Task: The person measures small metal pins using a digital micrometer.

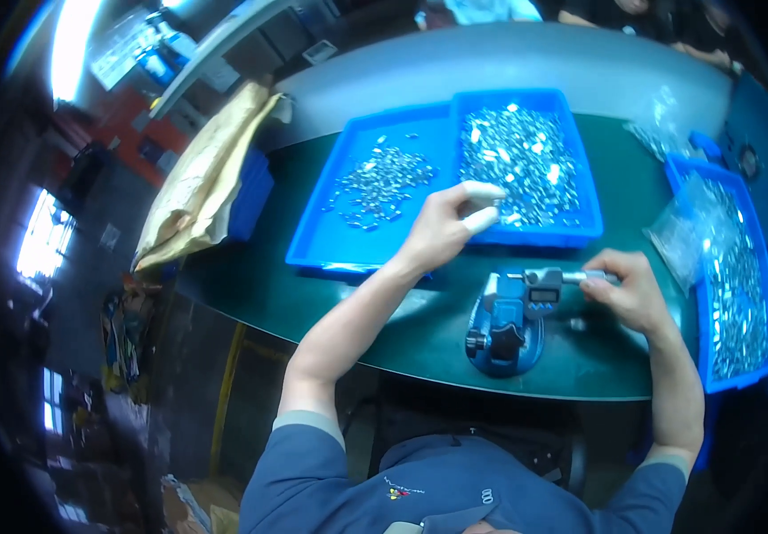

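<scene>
My left hand is over the inner edges of two blue trays, with white covers on the thumb and index finger. Those two fingertips pinch what looks like a small shiny metal part. With my right hand I grip the thimble end of a digital micrometer, which is clamped in a blue stand on the green tabletop. Behind my left hand, the right-hand blue tray is full of small shiny metal parts. The left-hand blue tray has a smaller, looser heap of them.
At the right edge stands another blue tray of metal parts, with a clear plastic bag overlapping it. Brown paper lies over a blue bin at the left. A grey partition closes off the back; other people sit beyond it.
</scene>
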### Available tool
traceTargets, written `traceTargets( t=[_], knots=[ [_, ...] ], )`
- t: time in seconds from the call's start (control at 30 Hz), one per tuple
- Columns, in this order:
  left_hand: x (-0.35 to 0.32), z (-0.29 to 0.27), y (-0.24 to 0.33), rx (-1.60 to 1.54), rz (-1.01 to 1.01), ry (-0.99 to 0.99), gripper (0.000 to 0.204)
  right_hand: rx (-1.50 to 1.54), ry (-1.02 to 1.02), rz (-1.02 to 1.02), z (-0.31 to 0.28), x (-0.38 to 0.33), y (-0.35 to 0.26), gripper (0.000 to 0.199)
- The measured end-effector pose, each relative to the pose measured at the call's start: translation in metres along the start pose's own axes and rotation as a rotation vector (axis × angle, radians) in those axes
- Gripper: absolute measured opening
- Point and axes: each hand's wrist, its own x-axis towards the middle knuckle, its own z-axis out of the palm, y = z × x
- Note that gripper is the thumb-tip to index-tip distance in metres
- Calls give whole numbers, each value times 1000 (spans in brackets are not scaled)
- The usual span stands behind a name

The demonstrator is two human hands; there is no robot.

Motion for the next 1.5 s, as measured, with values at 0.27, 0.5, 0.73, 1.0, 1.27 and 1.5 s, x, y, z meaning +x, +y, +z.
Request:
traceTargets(
  t=[0.27, 0.5, 0.73, 1.0, 1.27, 1.5],
  knots=[
    [-39, 7, 6, -288, -90, -55, 25, 36, -30, 73, 0, 9, -3, 24],
    [-45, 8, 1, -288, -211, -135, 25, 43, -39, 13, 0, 3, -3, 23],
    [-47, 7, 1, -280, -235, -167, 25, 60, -49, 26, 0, 3, -3, 24],
    [-46, 7, -3, -288, -241, -157, 25, 41, -29, -3, 0, 3, -3, 28],
    [-45, 5, -5, -345, -275, -197, 26, 46, -59, 9, -2, 3, -7, 21],
    [-45, 6, -5, -321, -254, -197, 24, 63, -53, 3, 0, 4, -7, 20]
  ],
)
